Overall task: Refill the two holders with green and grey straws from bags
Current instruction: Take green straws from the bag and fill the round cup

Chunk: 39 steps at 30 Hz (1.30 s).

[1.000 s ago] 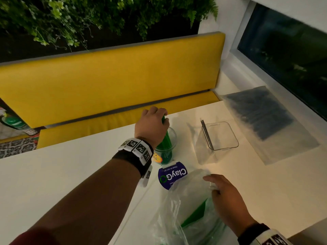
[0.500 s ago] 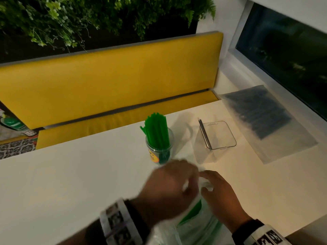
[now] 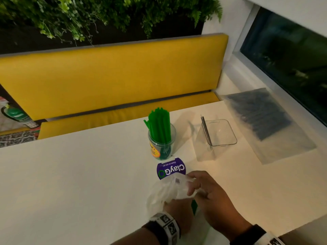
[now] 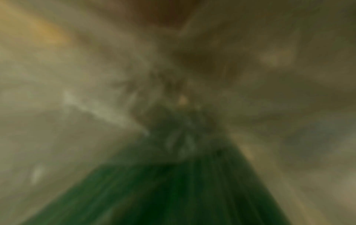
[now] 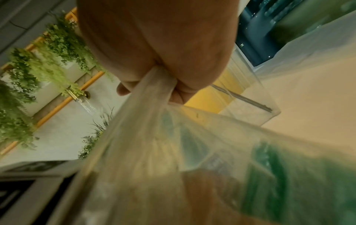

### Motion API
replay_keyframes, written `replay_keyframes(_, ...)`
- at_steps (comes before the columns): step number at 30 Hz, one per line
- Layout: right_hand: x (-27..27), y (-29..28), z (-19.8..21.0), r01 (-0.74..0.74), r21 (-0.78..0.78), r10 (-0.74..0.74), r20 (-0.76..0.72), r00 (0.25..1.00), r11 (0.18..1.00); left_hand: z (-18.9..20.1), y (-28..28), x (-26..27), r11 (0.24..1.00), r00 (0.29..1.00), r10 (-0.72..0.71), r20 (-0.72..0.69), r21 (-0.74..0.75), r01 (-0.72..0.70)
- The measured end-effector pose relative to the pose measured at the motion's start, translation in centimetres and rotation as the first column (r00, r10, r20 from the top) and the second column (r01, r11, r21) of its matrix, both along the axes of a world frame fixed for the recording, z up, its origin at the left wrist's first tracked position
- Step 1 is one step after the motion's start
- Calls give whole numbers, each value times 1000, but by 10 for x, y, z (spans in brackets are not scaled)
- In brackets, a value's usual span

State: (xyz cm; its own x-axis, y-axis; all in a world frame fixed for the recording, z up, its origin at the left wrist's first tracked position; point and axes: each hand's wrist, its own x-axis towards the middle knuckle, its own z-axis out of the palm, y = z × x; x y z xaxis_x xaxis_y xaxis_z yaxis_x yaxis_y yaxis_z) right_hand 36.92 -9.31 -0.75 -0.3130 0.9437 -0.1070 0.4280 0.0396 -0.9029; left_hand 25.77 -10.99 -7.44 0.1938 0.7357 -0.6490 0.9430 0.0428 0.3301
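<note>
A round clear cup (image 3: 161, 147) at mid-table holds a bunch of upright green straws (image 3: 160, 124). To its right stands a clear rectangular holder (image 3: 219, 133) with a few grey straws (image 3: 206, 129) leaning inside. My right hand (image 3: 192, 186) pinches the mouth of a clear plastic bag (image 3: 166, 191) of green straws near the table's front edge; the right wrist view shows that pinch (image 5: 152, 91) on the bag (image 5: 173, 152). My left hand (image 3: 178, 209) reaches into the bag, its fingers hidden by plastic. The left wrist view is blurred, showing only green straws (image 4: 173, 190).
A flat bag of grey straws (image 3: 261, 117) lies at the table's right end by the window. A purple round sticker (image 3: 170, 169) lies between cup and bag. A yellow bench (image 3: 106, 76) runs behind the white table (image 3: 70, 174).
My left hand left the green straws in the cup and came back to the bag, going into its mouth. My right hand kept hold of the bag and gathered its mouth upward.
</note>
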Motion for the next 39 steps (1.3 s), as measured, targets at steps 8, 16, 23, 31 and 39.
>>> replay_keyframes(8,27,8,-15,-20,83,-18,429,903,996,8,0,-16,986,948,167,269,-50,-159)
replay_keyframes(16,15,19,-2,-12,89,-12,267,964,996,52,15,-42,999,912,49,407,-9,-49)
replay_keyframes(23,10,30,0,26,76,-33,95,995,997,47,19,-48,984,911,177,373,-31,-178)
replay_keyframes(31,21,36,-27,148,173,-194,296,935,974,83,7,-60,981,801,165,575,-14,-192)
replay_keyframes(39,11,40,-31,159,20,-154,394,906,987,208,90,-108,624,46,-9,999,41,-780)
